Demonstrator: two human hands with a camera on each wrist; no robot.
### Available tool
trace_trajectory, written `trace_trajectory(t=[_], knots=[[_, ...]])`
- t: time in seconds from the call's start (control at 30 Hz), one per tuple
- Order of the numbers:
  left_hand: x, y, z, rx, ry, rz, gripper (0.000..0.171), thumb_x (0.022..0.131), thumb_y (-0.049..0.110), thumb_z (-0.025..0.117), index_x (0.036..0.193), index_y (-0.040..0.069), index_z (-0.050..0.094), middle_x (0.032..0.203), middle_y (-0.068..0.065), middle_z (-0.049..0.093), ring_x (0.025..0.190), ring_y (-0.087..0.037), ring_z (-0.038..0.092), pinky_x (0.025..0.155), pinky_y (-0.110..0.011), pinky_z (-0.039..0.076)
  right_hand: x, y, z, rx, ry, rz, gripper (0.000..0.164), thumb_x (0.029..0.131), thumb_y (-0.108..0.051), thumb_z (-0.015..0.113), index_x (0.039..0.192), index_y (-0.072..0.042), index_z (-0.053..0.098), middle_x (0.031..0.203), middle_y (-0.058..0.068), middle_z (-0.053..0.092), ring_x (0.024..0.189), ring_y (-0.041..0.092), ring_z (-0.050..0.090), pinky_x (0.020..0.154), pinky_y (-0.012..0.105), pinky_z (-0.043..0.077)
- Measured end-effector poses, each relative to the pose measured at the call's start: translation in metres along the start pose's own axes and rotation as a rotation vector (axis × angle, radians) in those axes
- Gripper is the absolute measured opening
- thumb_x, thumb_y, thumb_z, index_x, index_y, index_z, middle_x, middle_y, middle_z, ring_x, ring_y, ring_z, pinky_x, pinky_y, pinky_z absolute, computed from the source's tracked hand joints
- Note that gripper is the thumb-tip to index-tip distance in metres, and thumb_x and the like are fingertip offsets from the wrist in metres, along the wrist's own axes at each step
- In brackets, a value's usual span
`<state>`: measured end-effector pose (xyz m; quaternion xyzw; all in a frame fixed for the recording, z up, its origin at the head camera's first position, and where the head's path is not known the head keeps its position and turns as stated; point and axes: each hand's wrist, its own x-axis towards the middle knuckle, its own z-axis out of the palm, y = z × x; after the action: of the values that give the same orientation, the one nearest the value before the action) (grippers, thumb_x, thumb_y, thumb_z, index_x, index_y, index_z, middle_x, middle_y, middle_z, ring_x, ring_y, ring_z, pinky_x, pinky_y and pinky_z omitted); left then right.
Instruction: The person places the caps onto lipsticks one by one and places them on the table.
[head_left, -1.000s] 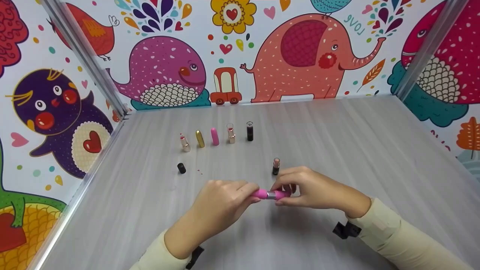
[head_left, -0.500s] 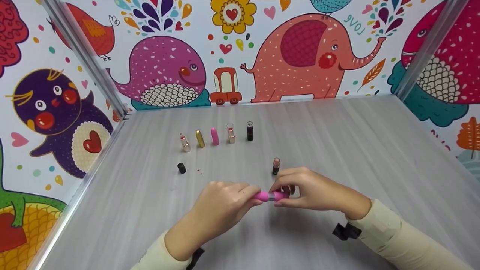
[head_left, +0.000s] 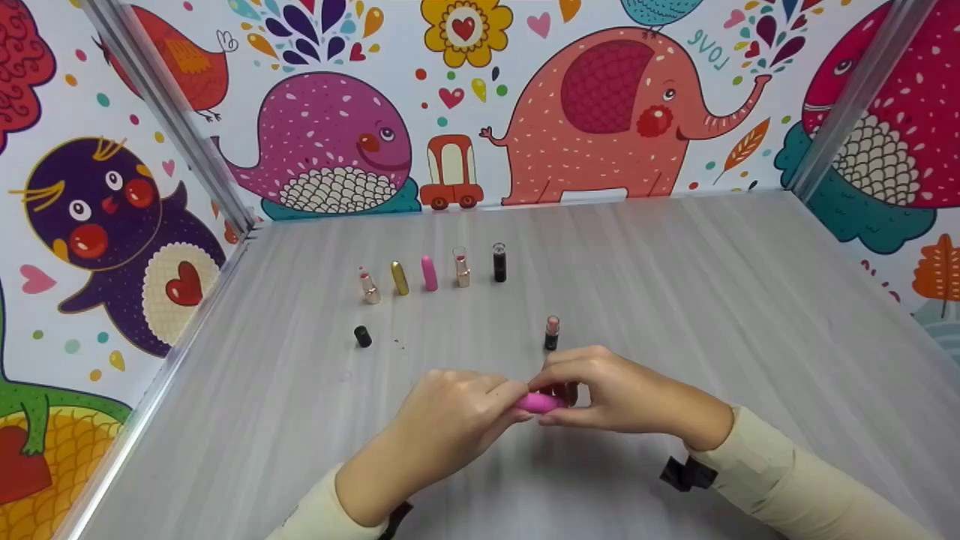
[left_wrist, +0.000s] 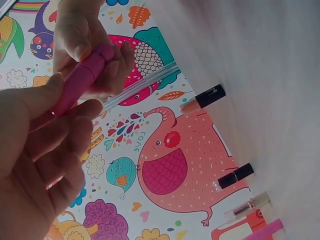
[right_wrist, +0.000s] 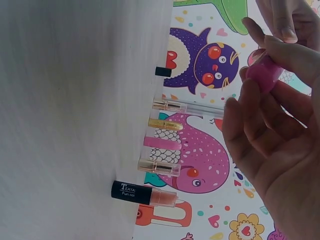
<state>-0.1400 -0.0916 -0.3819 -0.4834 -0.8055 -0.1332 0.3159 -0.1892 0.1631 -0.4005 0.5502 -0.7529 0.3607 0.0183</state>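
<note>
Both hands meet over the front of the table on one pink lipstick tube [head_left: 538,403]. My left hand [head_left: 459,414] pinches one end of it between thumb and fingers. The other end sits in the fingers of my right hand [head_left: 615,390]. Seen from the left wrist, the pink tube [left_wrist: 82,82] is in one piece, with a seam across it near the right hand's fingers. In the right wrist view its rounded pink end [right_wrist: 265,74] shows between the fingers. Just beyond my right hand stands a black lipstick with a clear cap [head_left: 552,334].
Farther back stands a row: a clear-topped gold lipstick [head_left: 369,287], a gold tube [head_left: 400,278], another pink tube [head_left: 429,274], a second clear-topped lipstick [head_left: 462,270] and a black one [head_left: 499,264]. A small black cap [head_left: 362,336] stands left, near crumbs [head_left: 400,345]. Patterned panels [head_left: 480,97] enclose the table.
The silver band between the tube's two pink parts has gone from sight as the parts came together. Both hands have shifted slightly toward the person.
</note>
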Motion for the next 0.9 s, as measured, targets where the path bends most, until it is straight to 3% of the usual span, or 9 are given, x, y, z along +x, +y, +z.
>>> trace_trajectory(t=[0.3,0.9], knots=[[-0.0004,0.001,0.0011,-0.003,0.001,0.001,0.027,0.102,0.033,0.073,0.087,0.012,0.065,0.065,0.007,0.056,0.051,-0.004,0.041,0.046,-0.015,0.029,0.0004,-0.0012,0.0014,0.016,-0.005,0.019,0.014,0.092,-0.012,0.086,0.103,-0.014,0.077,0.091,-0.005,0.072,0.081,0.002,0.066,0.071,0.019,0.058],[0.0007,0.0051,-0.0006,0.011,0.01,0.005,0.026,0.1,0.033,0.074,0.086,0.012,0.066,0.065,0.007,0.059,0.049,-0.005,0.045,0.046,-0.018,0.038,0.001,-0.0043,0.0028,0.02,0.006,0.006,0.016,0.09,-0.013,0.087,0.103,-0.012,0.078,0.092,-0.005,0.074,0.083,0.003,0.069,0.074,0.02,0.06]])
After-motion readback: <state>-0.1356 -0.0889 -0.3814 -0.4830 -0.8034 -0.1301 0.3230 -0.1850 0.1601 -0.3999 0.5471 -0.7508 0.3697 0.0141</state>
